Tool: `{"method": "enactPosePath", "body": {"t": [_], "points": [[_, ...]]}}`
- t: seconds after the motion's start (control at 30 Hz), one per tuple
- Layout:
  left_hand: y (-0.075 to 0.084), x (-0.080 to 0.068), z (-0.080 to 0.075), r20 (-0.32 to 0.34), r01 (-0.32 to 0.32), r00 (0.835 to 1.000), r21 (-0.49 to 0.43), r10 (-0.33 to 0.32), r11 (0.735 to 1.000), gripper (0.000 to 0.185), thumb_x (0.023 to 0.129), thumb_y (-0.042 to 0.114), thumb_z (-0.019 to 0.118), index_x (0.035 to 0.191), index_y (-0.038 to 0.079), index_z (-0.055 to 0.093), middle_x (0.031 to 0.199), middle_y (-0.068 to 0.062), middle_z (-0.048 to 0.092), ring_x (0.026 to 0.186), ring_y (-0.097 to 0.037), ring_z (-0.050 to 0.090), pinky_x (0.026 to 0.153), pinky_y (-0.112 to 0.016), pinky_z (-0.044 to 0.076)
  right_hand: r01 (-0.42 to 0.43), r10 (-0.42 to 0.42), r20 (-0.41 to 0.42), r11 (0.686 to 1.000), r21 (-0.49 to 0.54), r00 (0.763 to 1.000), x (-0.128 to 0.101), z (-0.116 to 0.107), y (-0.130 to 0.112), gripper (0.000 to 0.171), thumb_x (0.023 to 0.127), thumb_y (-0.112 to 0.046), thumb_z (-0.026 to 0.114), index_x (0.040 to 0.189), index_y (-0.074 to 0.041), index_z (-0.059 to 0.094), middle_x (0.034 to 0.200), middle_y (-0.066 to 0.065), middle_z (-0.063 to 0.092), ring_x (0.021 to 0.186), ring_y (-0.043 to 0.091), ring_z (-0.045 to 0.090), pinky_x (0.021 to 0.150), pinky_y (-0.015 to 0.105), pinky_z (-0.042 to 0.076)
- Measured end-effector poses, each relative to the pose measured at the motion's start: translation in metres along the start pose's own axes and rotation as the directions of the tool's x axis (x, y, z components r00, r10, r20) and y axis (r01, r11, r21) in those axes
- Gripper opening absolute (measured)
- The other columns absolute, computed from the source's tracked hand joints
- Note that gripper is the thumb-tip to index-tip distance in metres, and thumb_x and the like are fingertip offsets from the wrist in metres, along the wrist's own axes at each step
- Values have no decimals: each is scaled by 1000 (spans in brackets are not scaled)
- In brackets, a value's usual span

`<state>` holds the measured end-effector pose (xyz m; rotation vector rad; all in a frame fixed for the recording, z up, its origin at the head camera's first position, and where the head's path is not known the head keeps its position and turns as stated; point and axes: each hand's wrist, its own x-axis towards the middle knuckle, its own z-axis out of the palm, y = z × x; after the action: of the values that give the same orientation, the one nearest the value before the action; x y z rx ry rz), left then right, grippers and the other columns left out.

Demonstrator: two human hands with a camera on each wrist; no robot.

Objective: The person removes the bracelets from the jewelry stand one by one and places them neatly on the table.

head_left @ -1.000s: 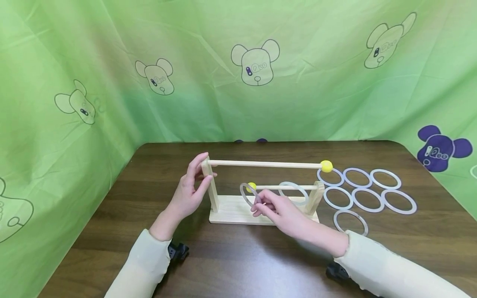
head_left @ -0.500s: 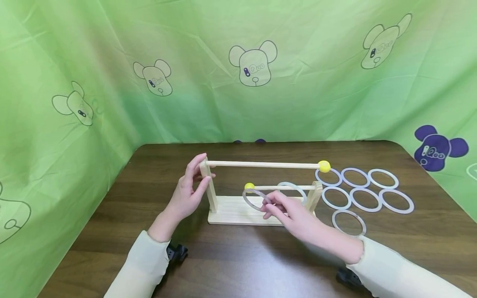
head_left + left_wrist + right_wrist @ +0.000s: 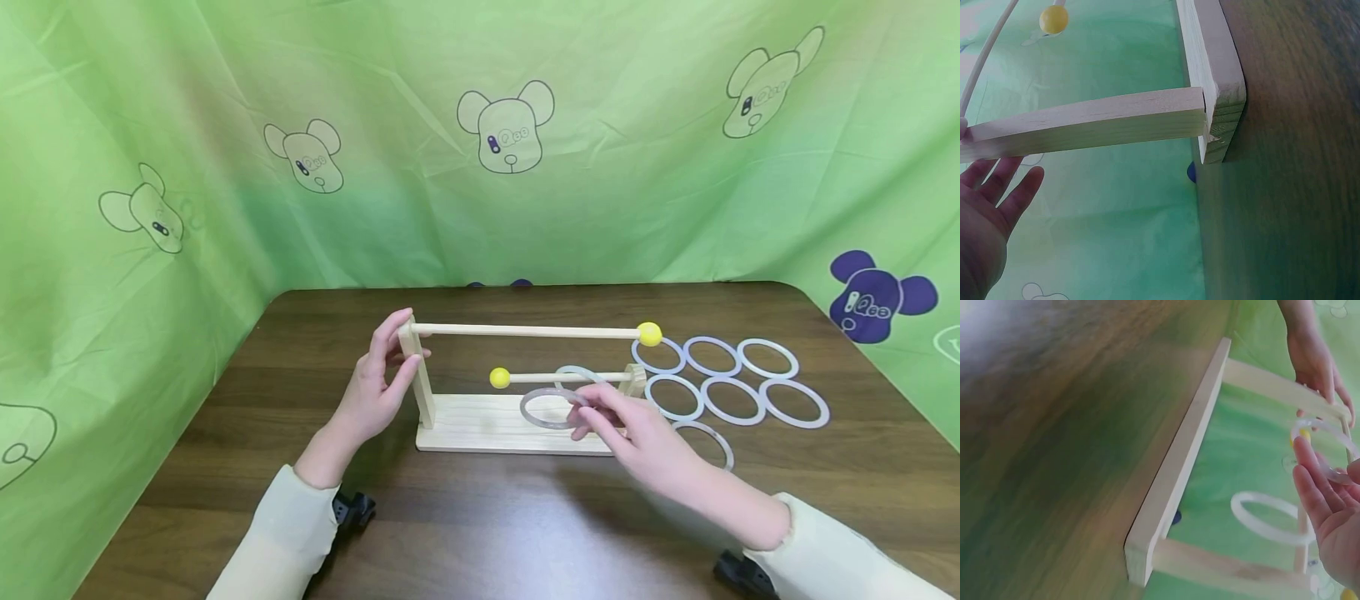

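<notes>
A pale wooden stand [image 3: 480, 427] has a tall left post [image 3: 422, 387] and a short right post [image 3: 637, 380]. Its upper rod [image 3: 525, 331] and lower rod [image 3: 531, 378] each end in a yellow ball. My left hand [image 3: 367, 396] grips the tall post near its top, thumb on the near side, fingers behind. Between thumb and fingers, my right hand [image 3: 637, 425] pinches a translucent ring [image 3: 546, 426], tilted almost flat in front of the lower rod. Another whitish ring [image 3: 1239, 512] hangs on that lower rod, partly hidden behind the right hand in the head view.
Several pale rings [image 3: 813, 425] lie in rows on the brown table [image 3: 480, 525] right of the stand. The nearest loose ring [image 3: 729, 454] is partly covered by the right forearm. A green curtain [image 3: 375, 217] with cartoon mouse heads surrounds the table's back and sides.
The right hand has moved right with its ring, from beside the lower rod's yellow ball to before the rod's middle, and the ring has tipped flatter. The left hand keeps its hold.
</notes>
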<state>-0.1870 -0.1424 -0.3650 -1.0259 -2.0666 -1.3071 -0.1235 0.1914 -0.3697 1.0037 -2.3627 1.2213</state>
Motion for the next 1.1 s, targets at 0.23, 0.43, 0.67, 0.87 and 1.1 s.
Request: {"method": "enactPosePath", "body": {"t": [0.23, 0.43, 0.67, 0.87, 1.1], "points": [[-1, 0, 1, -3, 3, 1000, -9, -3, 1000, 56, 93, -12, 53, 142, 4, 32, 112, -17, 63, 92, -33, 67, 82, -41, 53, 83, -86, -79, 995, -48, 993, -12, -18, 7, 35, 85, 22, 56, 111, -2, 57, 84, 1, 69, 68, 8, 67, 64, 15, 51], [-2, 0, 1, -4, 1, 1000, -9, -1, 1000, 55, 93, -13, 54, 141, 2, 31, 113, -16, 63, 91, -30, 67, 82, -39, 53, 93, -106, -116, 989, -115, 988, -21, -38, 10, 35, 83, 23, 56, 113, 3, 57, 83, 0, 68, 67, 3, 65, 64, 13, 49], [-2, 0, 1, -8, -8, 1000, -2, 8, 1000, 58, 92, -13, 54, 142, 5, 31, 112, -16, 63, 91, -30, 67, 82, -39, 54, 56, -87, -183, 985, -166, 979, -32, -59, 17, 37, 81, 27, 53, 112, 7, 57, 82, 4, 66, 66, 0, 63, 66, 11, 50], [-3, 0, 0, -4, -6, 1000, 2, 6, 1000, 55, 93, -12, 54, 141, 1, 31, 113, -17, 63, 92, -27, 67, 81, -40, 54, 24, -69, -207, 978, -209, 976, -41, -76, 25, 38, 81, 28, 53, 114, 9, 57, 83, -1, 65, 66, -3, 62, 64, 10, 49], [-3, 0, 0, -4, -7, 1000, 3, 7, 1000, 58, 93, -12, 53, 143, 6, 31, 114, -16, 62, 93, -26, 67, 82, -40, 54, 46, -102, -175, 953, -298, 979, -48, -95, 33, 26, 90, 18, 52, 114, 9, 56, 82, 0, 65, 65, -5, 62, 62, 10, 50]]}}
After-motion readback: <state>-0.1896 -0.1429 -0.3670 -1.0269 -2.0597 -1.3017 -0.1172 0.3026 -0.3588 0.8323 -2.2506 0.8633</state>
